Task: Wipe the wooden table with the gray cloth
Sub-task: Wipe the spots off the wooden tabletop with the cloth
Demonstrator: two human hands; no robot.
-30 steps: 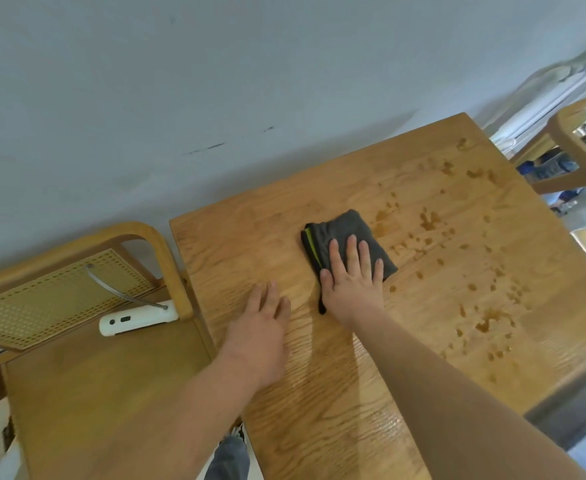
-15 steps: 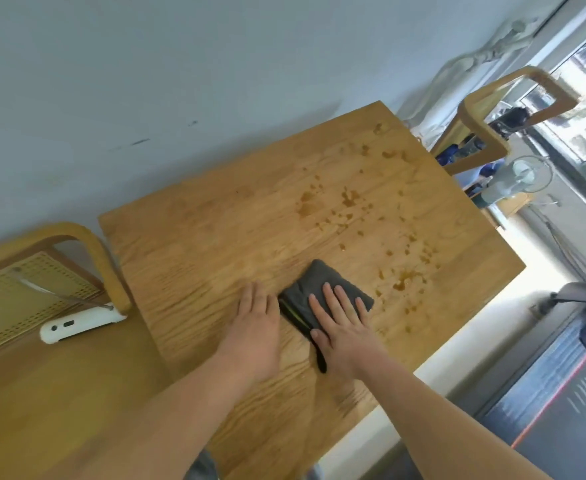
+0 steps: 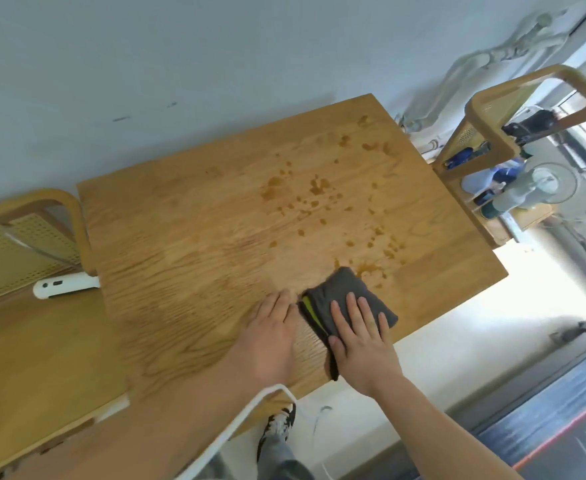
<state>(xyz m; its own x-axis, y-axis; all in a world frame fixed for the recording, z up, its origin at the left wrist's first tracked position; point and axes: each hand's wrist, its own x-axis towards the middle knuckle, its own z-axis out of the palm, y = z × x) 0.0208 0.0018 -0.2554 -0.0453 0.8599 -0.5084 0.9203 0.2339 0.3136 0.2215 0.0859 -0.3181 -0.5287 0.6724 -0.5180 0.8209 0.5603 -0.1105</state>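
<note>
Gray cloth [image 3: 348, 291] rightward, hands [image 3: 360, 337] flat

The right hand [image 3: 362, 344] is pressing the folded gray cloth [image 3: 345, 299] flat on the stained tabletop [image 3: 215, 216]; the left hand [image 3: 270, 336] is resting beside it.

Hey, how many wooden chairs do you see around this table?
2. The left chair stands at the table's left end, the right chair at its right end. More may lie outside the frame.
</note>
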